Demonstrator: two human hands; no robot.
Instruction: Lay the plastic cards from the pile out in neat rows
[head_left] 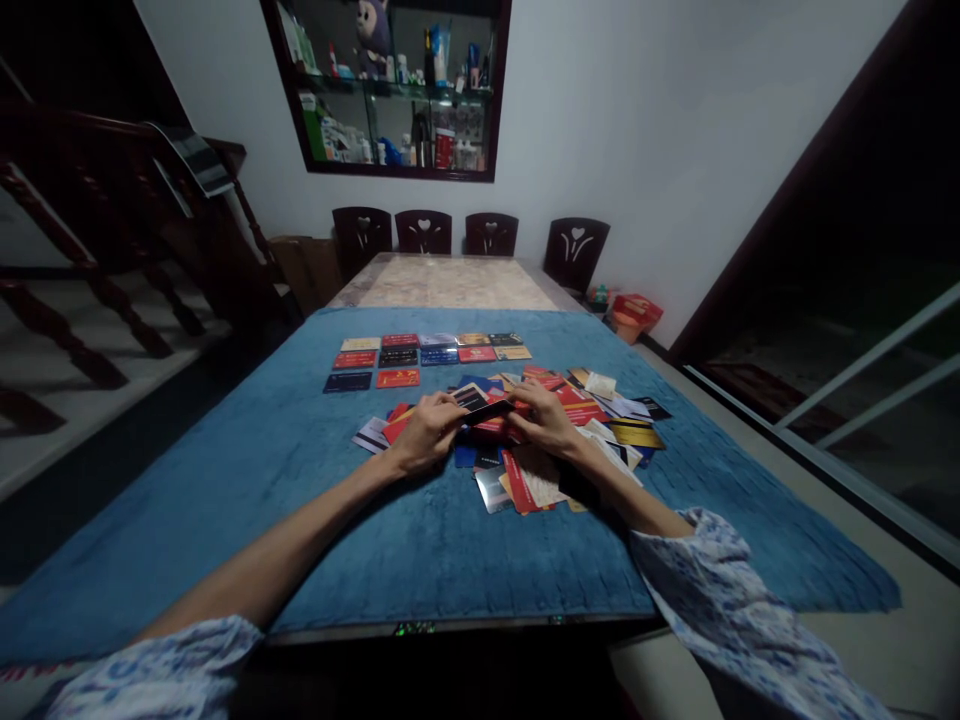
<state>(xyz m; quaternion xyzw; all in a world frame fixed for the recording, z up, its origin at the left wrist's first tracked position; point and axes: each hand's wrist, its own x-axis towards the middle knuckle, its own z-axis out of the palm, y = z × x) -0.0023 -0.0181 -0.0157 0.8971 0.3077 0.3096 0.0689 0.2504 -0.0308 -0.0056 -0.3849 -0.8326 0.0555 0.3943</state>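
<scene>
Between my two hands a dark plastic card (487, 411) is held, tilted, above a loose pile of cards. My left hand (429, 432) pinches its left end, and my right hand (546, 418) grips the right end. Beneath and around them lies the pile, with a red card (523, 480), a gold card (636, 432), a silver card (493, 490) and many others overlapping. Farther off to the left, cards lie in neat rows: a dark blue card (347, 382) and an orange-red card (398, 378) form the nearest row.
A blue cloth (247, 450) covers the near part of the table, with a marbled top (457, 280) beyond it. Several dark chairs (491, 232) stand at the far end. A wall cabinet (401, 175) with shelves hangs behind. A wooden railing (82, 270) runs along the left.
</scene>
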